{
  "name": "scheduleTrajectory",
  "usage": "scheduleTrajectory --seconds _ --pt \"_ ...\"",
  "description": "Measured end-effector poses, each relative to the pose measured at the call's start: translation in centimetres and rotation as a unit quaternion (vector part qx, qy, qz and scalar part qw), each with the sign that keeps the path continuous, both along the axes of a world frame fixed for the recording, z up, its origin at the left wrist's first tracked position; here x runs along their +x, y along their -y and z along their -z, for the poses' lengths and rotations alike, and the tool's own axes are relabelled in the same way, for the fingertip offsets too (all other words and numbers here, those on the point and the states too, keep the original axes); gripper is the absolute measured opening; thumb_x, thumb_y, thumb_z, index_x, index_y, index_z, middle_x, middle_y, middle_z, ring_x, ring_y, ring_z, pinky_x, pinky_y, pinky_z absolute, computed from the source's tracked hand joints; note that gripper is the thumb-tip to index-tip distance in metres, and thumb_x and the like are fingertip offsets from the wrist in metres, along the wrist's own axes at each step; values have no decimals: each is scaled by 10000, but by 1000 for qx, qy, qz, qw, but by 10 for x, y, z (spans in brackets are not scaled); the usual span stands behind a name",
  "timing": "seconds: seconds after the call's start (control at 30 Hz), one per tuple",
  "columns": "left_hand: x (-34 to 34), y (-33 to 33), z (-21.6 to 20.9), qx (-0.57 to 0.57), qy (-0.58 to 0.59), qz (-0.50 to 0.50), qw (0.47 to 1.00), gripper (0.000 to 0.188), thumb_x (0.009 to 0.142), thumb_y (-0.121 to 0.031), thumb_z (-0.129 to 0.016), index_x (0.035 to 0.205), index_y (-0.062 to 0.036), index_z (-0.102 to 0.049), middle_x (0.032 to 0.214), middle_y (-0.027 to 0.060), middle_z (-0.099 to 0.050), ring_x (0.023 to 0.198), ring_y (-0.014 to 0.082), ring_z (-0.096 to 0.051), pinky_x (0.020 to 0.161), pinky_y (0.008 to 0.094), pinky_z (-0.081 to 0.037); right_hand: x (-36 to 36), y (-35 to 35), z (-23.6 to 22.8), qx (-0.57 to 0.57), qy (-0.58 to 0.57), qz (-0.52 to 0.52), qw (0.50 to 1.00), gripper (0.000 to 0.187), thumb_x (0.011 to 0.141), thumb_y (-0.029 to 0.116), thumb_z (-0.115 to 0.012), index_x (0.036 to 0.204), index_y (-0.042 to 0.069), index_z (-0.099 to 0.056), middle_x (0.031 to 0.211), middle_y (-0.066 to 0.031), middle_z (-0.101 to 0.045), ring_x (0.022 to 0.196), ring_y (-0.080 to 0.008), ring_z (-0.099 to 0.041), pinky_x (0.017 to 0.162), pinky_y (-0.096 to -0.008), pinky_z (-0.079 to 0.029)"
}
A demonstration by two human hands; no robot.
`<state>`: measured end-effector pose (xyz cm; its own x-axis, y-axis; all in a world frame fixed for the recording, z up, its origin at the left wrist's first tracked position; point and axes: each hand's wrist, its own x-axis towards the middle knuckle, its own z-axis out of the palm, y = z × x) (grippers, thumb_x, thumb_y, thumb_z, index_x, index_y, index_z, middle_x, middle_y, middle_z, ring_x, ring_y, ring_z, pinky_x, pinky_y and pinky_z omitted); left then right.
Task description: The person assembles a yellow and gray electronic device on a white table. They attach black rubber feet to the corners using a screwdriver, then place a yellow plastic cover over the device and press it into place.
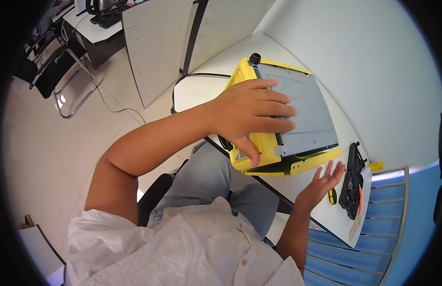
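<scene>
A box-shaped machine with a yellow metal casing and a grey panel lies on the white table in front of me. My left hand rests across its yellow end and grey panel, fingers spread and thumb apart. Along the near right side, a yellow cover strip stands away from the body, with a dark gap behind it. My right hand is beside that strip, palm up, its fingers apart and holding nothing I can see. Just past it lies a screwdriver with a yellow and black handle.
A black tool case stands near the table's right edge, with an orange-red item along it. A metal-railed rack is at the right. Wall and partition border the table. A black chair stands far left.
</scene>
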<state>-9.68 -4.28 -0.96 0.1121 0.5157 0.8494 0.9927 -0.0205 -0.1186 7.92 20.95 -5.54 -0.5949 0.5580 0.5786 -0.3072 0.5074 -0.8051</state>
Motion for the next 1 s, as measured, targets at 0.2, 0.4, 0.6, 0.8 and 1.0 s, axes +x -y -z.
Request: scheduleTrajectory --seconds 0.2,0.4,0.6,0.8,1.0 --pt "27 -20 4 21 22 -83 996 701 787 -738 -469 1077 -131 -666 1244 74 -596 1163 284 -546 965 453 -381 -28 1 22 -423 20 -157 892 613 1014 507 -239 1473 102 -235 1470 -84 -340 1340 -237 -345 1112 -396 -264" --pt "49 -34 5 40 -32 -97 994 584 859 -660 -441 1044 -155 -671 1192 76 -616 1097 276 -566 916 440 -395 -32 51 39 -332 -72 -162 926 611 1021 474 -250 1498 112 -129 1512 -103 -228 1387 -230 -254 1125 -375 -238" --pt "54 -54 -2 51 -45 -117 991 555 922 -602 -386 955 -128 -671 1088 59 -653 1003 255 -603 876 407 -417 -28 53 8 125 -172 -108 971 846 942 581 -410 1506 93 -10 1568 -140 -11 1441 -303 -117 1154 -458 -154" --pt "60 -70 -8 71 -59 -146 985 557 953 -567 -344 927 -113 -665 1056 65 -673 1042 252 -631 898 405 -420 -53 -6 -16 211 -181 -80 957 802 932 670 -185 1366 29 -393 1493 -202 -279 1426 -362 -176 1142 -491 -139" --pt "54 -77 -6 75 -44 -142 986 527 959 -522 -361 946 -95 -670 1038 66 -682 992 242 -648 818 364 -432 -72 0 -19 243 -152 -37 957 845 929 656 -30 1211 62 -560 1362 -138 -495 1370 -389 -301 1131 -557 -76"
